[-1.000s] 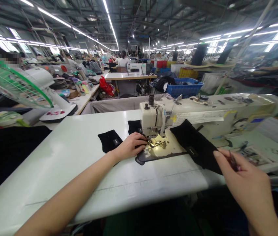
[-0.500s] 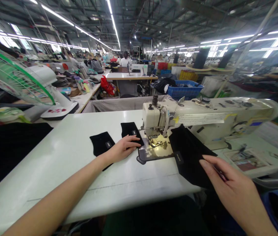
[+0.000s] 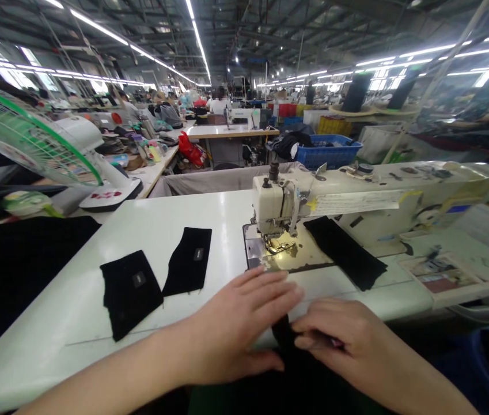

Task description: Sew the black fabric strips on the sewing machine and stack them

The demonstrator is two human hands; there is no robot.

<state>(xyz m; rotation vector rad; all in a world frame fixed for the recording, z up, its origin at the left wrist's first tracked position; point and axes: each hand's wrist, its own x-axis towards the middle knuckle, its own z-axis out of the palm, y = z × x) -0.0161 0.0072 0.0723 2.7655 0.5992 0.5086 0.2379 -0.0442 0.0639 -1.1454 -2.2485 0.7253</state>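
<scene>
The right hand point(image 3: 345, 331) pinches black cloth point(image 3: 283, 334), apparently positioning it, while the unclenched left hand point(image 3: 242, 317) would need closing to help.

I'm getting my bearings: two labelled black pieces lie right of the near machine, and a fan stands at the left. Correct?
Not quite: the two black pieces lie left of the near machine, as the head view shows. The fan does stand at the left.

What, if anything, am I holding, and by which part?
Your right hand pinches a black cloth piece, apparently by its edge, and grips a mostly hidden pinkish object, its held part unclear. Your left hand looks open, gripping nothing.
</scene>
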